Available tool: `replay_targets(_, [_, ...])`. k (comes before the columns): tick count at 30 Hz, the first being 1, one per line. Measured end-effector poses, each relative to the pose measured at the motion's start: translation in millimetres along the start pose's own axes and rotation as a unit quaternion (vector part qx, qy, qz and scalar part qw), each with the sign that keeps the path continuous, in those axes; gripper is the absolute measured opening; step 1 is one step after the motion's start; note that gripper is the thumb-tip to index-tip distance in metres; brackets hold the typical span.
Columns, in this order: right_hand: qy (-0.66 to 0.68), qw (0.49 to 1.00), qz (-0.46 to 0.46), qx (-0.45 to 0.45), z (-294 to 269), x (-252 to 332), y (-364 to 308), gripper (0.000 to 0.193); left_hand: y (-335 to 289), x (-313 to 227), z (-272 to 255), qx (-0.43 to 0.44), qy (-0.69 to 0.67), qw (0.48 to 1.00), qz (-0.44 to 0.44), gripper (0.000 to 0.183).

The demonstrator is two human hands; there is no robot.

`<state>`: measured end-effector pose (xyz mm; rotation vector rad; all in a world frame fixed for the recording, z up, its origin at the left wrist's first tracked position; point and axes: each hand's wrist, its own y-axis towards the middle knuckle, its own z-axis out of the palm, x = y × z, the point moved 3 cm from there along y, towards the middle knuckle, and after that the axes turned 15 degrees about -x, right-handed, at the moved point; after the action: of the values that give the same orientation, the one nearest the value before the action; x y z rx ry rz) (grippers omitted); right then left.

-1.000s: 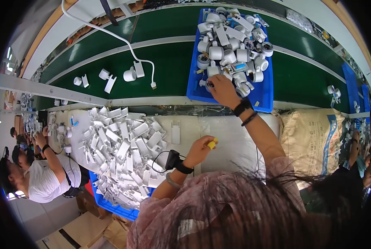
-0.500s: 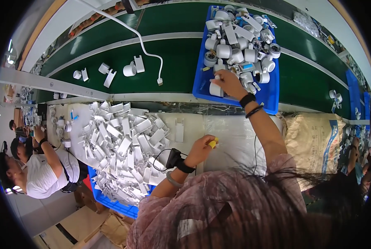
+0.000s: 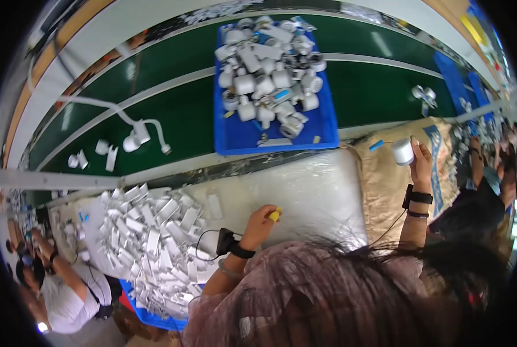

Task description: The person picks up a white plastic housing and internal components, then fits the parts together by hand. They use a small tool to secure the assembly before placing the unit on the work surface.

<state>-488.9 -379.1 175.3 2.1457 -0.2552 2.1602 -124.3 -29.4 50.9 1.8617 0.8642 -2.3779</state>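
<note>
My right hand [image 3: 421, 163], raised over the brown sack, grips a white round housing [image 3: 402, 152] by its side. A thin dark wire runs from the housing to a small blue piece [image 3: 376, 145]. My left hand [image 3: 260, 224] hovers over the plastic-covered worktop [image 3: 310, 191], its fingers drawn together. Yellow [image 3: 275, 214] shows at its fingertips; whether this is finger covers or a small held piece I cannot tell. Ahead, a blue tray [image 3: 229, 139] holds a heap of white round housings [image 3: 264, 84], some with blue or metallic parts showing.
At left, a pile of white channel-shaped covers [image 3: 154, 231] spills over a blue crate [image 3: 148, 317]. The brown sack [image 3: 380, 191] lies at right. Several white parts [image 3: 134, 139] and a white cable [image 3: 119, 113] are on the green belt [image 3: 368, 92]. Other people [image 3: 73, 289] work at left.
My right hand has left the tray and swung right over the sack, carrying the white housing. The view has turned right. My left hand keeps much the same pose.
</note>
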Motion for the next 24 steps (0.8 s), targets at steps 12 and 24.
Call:
replay_targets(12, [-0.444, 0.808, -0.271, -0.277, -281, -59, 90, 0.044, 21, -5, 35, 0.023, 0.025, 0.999, 0.003, 0.023])
replay_targets(24, [-0.208, 0.91, -0.245, 0.263, 194, -39, -116, 0.025, -2, -4, 20, 0.009, 0.038, 0.999, 0.013, 0.023])
